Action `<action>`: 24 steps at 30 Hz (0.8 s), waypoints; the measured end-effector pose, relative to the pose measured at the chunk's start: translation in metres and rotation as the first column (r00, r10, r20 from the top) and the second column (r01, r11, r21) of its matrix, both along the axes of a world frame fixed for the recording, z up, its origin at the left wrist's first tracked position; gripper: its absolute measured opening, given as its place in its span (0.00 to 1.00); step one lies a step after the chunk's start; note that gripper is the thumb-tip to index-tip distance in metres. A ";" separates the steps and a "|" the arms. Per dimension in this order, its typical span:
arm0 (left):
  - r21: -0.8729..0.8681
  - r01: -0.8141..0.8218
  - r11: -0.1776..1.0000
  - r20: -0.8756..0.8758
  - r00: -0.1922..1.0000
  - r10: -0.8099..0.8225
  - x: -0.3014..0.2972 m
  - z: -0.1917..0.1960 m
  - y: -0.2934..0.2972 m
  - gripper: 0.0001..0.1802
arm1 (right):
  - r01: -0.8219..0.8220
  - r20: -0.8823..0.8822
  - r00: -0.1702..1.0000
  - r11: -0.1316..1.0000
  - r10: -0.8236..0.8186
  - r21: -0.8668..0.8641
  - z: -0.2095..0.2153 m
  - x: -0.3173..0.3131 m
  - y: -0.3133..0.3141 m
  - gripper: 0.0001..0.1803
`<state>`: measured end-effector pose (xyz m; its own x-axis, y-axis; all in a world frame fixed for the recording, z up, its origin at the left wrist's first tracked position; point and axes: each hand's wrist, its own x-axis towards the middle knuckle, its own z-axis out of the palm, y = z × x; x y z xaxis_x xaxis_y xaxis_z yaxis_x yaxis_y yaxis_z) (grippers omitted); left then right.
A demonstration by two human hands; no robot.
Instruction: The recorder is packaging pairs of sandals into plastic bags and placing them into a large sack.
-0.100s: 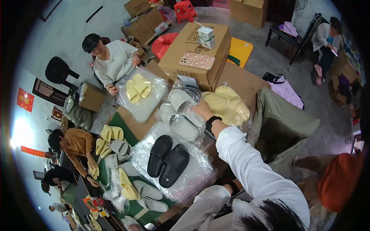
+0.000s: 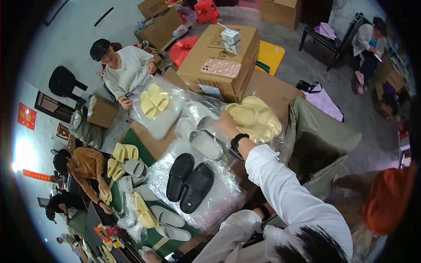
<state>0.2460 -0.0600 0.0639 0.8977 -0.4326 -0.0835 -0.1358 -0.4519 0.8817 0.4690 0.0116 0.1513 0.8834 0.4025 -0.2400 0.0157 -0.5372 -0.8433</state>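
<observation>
1. Fingers (image 2: pixel 221 123) of our R hand (image 2: pixel 227 125) are showing blurred; we aren't telling if they're apart, together or gripping film. L hand isn't showing.
2. It's hovering b/w bagged grey slippers (image 2: pixel 205 144) & bagged yellow slippers (image 2: pixel 252 118); black slippers (image 2: pixel 197 188) are lying nearer us.
3. We're prob. grabbing or placing a bagged pair; next move's prob. needing careful film handling.

Pale grey slippers (image 2: pixel 205 143), bagged, slightly blurred, beside yellow slippers (image 2: pixel 252 117), also bagged
</observation>
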 end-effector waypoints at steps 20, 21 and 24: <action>-0.025 0.561 0.828 -0.134 0.819 -0.559 0.020 -0.002 -0.134 0.24 | 0.300 -0.009 0.917 0.675 -0.399 0.674 0.130 -0.147 -0.393 0.34; -0.020 0.563 0.826 -0.145 0.816 -0.559 0.018 -0.001 -0.137 0.24 | 0.472 -0.210 0.865 0.593 -0.456 0.652 0.141 -0.162 -0.414 0.34; 0.010 0.530 0.848 -0.187 0.834 -0.519 0.012 -0.006 -0.133 0.24 | 0.705 -0.460 0.679 0.334 -0.573 0.625 0.130 -0.190 -0.443 0.29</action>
